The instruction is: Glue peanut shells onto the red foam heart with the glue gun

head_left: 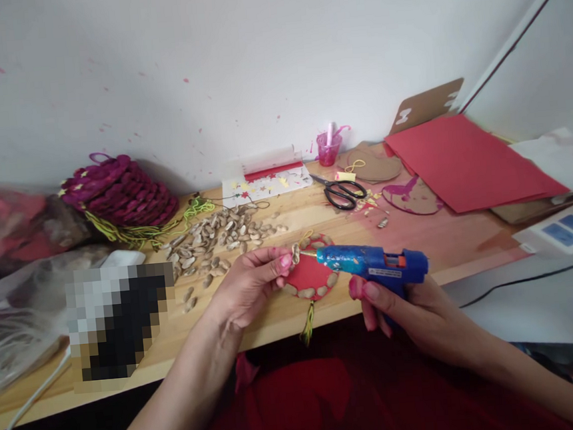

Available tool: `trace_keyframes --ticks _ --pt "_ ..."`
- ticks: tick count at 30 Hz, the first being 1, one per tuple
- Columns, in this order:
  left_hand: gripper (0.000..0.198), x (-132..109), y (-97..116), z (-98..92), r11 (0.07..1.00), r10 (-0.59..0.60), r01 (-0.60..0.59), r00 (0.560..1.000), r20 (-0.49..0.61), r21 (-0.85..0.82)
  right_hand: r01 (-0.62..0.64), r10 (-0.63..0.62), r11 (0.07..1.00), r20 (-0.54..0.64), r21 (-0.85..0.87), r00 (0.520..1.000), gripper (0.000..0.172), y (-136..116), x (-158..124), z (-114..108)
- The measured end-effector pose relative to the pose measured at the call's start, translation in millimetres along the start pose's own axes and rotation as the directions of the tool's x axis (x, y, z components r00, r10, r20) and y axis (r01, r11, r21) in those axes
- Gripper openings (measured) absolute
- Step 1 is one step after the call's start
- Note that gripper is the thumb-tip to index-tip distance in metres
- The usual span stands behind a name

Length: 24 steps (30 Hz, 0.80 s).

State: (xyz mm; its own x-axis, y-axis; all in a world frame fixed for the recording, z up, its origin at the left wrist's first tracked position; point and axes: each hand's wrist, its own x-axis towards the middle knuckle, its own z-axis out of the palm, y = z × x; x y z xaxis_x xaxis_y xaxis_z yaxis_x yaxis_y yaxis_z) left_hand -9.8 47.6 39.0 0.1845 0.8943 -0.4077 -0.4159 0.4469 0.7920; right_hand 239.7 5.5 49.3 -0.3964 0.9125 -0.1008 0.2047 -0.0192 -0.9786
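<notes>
Okay, so the left hand (pixel 259 277) has a peanut shell (pixel 296 254) pinched between thumb and fingertips, held up just over the red disc (pixel 304 273), and the right hand (pixel 399 305) is wrapped around the grip of a blue glue gun (pixel 353 261). The nozzle (pixel 308 255) points left, straight at that shell; whether the tip actually touches it, I honestly can't tell from this angle. The disc lies close to the front edge of the table (pixel 271 327), with more shells (pixel 322 291) set around its rim, and its yellow-green tassel (pixel 309 323) crosses that edge. Elbow room's decent: a strip of plain wood runs along the front edge between the left forearm (pixel 181 385) and a pixelated patch (pixel 120 323), and a pink-stained stretch opens behind the gun, over toward the red sheets (pixel 477 161). Elsewhere it gets tighter. A loose shell heap (pixel 209 245) spreads left of the disc, black-handled scissors (pixel 342 193) lie behind the gun, and a pink cup (pixel 328 151) plus a star-strewn sheet (pixel 264 187) sit along the back edge. Purple stacked pieces (pixel 124 196) fill the back-left area, plastic bags (pixel 10 333) crowd the left edge, and a white power strip (pixel 568 225) is over at the right edge.
</notes>
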Motion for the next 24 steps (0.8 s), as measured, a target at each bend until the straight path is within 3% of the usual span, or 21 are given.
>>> trace_keyframes --ticks 11,24 --pt "0.034 -1.3 0.3 -0.5 1.0 0.006 -0.006 1.0 0.007 -0.025 0.083 -0.081 0.993 0.024 -0.09 0.996 0.031 -2.7 -1.4 4.2" --pt "0.031 -0.2 -2.1 -2.0 1.0 0.024 -0.024 1.0 0.016 -0.002 0.091 -0.09 0.987 0.018 -0.129 0.996 0.033 0.4 -2.1 2.6"
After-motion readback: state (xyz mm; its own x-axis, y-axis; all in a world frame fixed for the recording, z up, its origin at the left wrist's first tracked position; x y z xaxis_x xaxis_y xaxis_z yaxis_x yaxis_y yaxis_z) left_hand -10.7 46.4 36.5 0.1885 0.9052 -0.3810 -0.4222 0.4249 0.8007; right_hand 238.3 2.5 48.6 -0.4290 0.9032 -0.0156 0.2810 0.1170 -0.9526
